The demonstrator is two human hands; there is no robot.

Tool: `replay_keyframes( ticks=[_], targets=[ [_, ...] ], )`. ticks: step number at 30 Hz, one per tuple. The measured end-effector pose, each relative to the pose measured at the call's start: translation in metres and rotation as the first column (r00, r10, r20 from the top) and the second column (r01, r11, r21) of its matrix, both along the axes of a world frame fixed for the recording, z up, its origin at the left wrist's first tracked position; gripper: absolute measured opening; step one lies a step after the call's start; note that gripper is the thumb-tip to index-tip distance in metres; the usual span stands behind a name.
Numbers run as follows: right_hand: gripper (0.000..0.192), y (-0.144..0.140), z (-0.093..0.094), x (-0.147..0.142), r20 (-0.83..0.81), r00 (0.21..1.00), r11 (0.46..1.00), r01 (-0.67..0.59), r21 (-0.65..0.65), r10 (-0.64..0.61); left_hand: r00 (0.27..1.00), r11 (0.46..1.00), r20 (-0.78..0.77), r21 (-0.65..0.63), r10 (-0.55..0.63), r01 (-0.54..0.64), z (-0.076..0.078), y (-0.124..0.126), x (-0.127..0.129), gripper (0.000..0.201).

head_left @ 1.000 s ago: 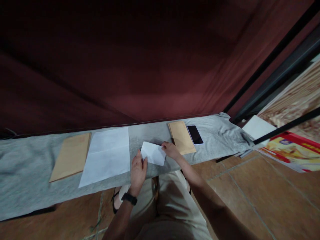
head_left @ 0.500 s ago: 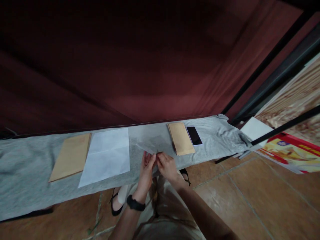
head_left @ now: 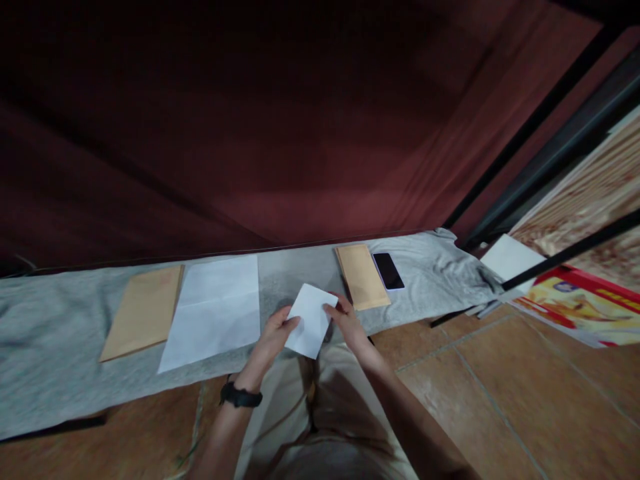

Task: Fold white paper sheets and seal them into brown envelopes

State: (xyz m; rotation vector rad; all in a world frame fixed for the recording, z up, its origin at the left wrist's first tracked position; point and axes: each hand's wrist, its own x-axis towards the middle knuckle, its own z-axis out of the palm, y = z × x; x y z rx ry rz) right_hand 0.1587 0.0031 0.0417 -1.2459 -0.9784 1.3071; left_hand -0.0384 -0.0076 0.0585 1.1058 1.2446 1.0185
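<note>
Pinching small white paper (head_left: 311, 320) in both hands (head_left: 273, 333) (head_left: 347, 321), brown envelopes (head_left: 143, 313) (head_left: 365, 277) either side, contents hidden.

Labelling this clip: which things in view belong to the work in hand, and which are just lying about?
Likely in use:
- small white paper, held in left hand and right hand
- large creased white sheet
- far-left brown paper
- right-side brown paper

Probably just lying about:
- phone
- red-and-yellow printed panel

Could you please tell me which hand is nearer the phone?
Right: the right hand is left of the phone; the left hand is farther left, across the small paper.
</note>
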Motion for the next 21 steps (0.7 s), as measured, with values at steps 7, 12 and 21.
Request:
replay_keyframes(
  ticks=[7,12,21],
  targets=[
    [0.038,-0.002,-0.018,0.001,-0.274,0.944,0.971,0.128,-0.203,-0.182,0.802,0.91,-0.507,0.401,0.316,-0.105,-0.005,0.02,-0.007,0.036],
    [0.037,-0.003,-0.028,-0.021,-0.301,0.906,0.952,0.254,-0.173,-0.297,0.645,0.852,-0.707,0.497,0.289,0.164,-0.024,0.003,0.03,0.046],
    [0.045,-0.008,-0.03,-0.009,-0.187,0.954,0.961,0.2,-0.189,-0.235,0.405,0.85,-0.889,0.375,0.216,0.37,-0.056,-0.014,0.056,0.056]
  ],
)
